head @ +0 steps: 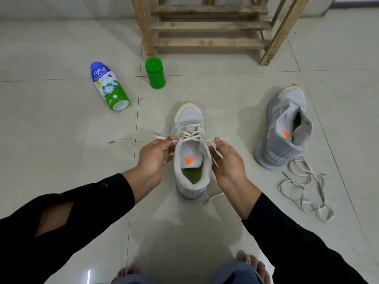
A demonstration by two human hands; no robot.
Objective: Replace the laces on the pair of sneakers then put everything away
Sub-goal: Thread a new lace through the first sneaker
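Roughly midway, I judge: centre sneaker (189, 152) on the floor half-laced, left hand (155, 154) and right hand (227, 160) apart, each pinching its lace (189, 133); right sneaker (285, 128) unlaced, 1 loose lace (301, 182) beside it, nothing put away.

Floor (61, 48): large pale grey-green tiles, glossy; thin dark grout lines (137, 111) run away from viewer and across. Wall (61, 6) along top left: pale, plain, meets floor in straight line. Wooden rack (207, 26) at top centre stands on floor close to wall: raw light timber, splayed legs, horizontal slats, dark stains on slats. Light soft and diffuse, shadows faint. Small bright glare (89, 276) on tile at bottom left; broad pale sheen on tiles at bottom centre.
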